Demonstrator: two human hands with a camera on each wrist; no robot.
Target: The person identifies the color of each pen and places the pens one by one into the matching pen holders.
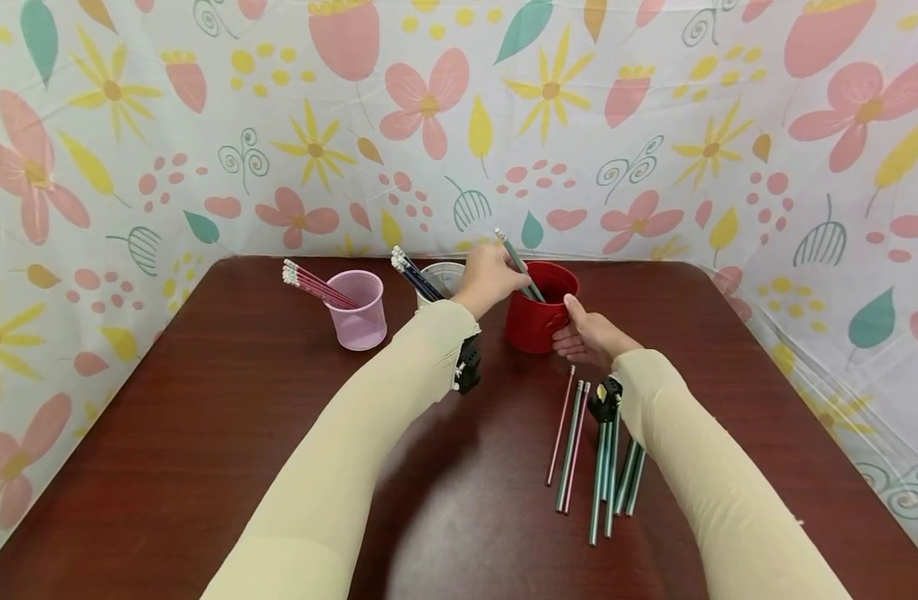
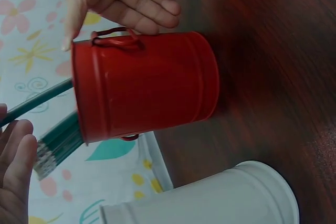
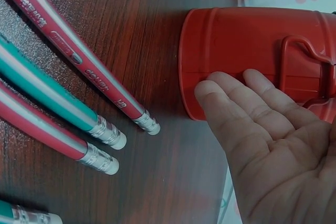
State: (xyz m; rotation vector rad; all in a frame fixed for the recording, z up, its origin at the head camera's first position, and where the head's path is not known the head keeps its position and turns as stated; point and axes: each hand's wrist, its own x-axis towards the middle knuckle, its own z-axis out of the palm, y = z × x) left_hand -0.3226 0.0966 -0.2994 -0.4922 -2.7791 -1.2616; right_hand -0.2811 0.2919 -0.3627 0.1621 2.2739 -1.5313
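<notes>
My left hand (image 1: 492, 279) is over the mouth of a red metal cup (image 1: 532, 327). Its fingers pinch a green pencil (image 2: 44, 97) whose lower end is inside the cup. Several other green pencils (image 2: 64, 139) lean in the same cup, erasers up. At the cup's right side is my right hand (image 1: 590, 335), thumb by the rim next to the wire handle (image 3: 286, 61). The fingers of that hand are extended along the cup wall. Loose green pencils (image 1: 597, 492) and red pencils (image 1: 560, 429) lie on the table near my right forearm.
A pink mesh cup (image 1: 360, 321) with red pencils (image 1: 320, 285) stands at the left. Between it and the red cup is a white cup (image 1: 446, 271) with dark blue pencils (image 1: 414, 273), partly hidden by my left hand. A flowered cloth (image 1: 429, 167) hangs behind the brown table (image 1: 279, 442).
</notes>
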